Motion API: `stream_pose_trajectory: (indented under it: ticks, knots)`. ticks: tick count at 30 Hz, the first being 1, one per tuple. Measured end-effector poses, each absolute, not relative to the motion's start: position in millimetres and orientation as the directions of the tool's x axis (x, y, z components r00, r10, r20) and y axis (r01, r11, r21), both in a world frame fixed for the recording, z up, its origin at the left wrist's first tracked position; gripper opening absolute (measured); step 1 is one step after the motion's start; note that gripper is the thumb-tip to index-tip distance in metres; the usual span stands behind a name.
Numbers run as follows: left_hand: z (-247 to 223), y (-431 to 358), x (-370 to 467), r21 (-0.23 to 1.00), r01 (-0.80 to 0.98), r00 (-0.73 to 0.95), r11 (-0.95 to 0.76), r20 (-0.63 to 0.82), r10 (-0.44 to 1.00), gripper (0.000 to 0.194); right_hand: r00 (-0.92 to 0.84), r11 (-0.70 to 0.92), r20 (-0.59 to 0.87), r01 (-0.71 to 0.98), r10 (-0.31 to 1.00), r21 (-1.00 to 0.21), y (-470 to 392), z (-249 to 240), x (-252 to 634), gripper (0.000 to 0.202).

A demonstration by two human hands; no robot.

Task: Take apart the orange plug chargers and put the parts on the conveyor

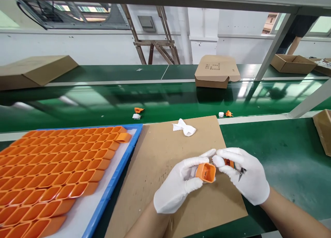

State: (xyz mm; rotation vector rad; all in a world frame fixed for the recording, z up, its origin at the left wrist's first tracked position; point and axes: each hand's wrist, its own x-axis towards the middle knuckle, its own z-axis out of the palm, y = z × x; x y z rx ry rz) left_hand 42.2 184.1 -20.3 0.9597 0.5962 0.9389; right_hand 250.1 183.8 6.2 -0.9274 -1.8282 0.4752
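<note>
Hands (178, 182) (247, 176) hold orange casing (206, 172) and, seemingly, white piece (218, 161).

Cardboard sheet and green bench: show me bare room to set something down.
Bare: the sheet between blue tray and left hand; the bench between right hand and lower right-edge carton. Crowded: the tray, mostly covered with orange sleeves, and the gap between the hands.

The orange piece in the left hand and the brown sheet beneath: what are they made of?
Orange piece: probably moulded plastic, smooth with a slight sheen; even colour and rounded corners suggest it. Brown sheet: likely cardboard, matte, judging by its dull surface and dark marks.
</note>
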Motion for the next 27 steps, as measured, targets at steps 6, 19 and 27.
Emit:
stream_pose_trajectory:
  ticks: [6,19,27]
  knots:
    - [-12.4,182.9,40.0,0.97,-0.236,0.245,0.05,0.009,0.969,0.034,-0.079,0.642,0.675,0.408,0.734,-0.65,174.1,-3.8,251.0,0.048]
    - [-10.8,178.8,42.9,0.981,-0.13,0.253,-0.141,0.17,0.952,0.045,-0.174,0.752,0.77,0.424,0.614,-0.504,168.7,-6.9,239.9,0.056]
    - [-12.0,179.4,42.9,0.984,-0.089,0.243,-0.152,0.169,0.955,0.04,-0.274,0.714,0.695,0.508,0.664,-0.482,170.1,-7.6,243.1,0.047]
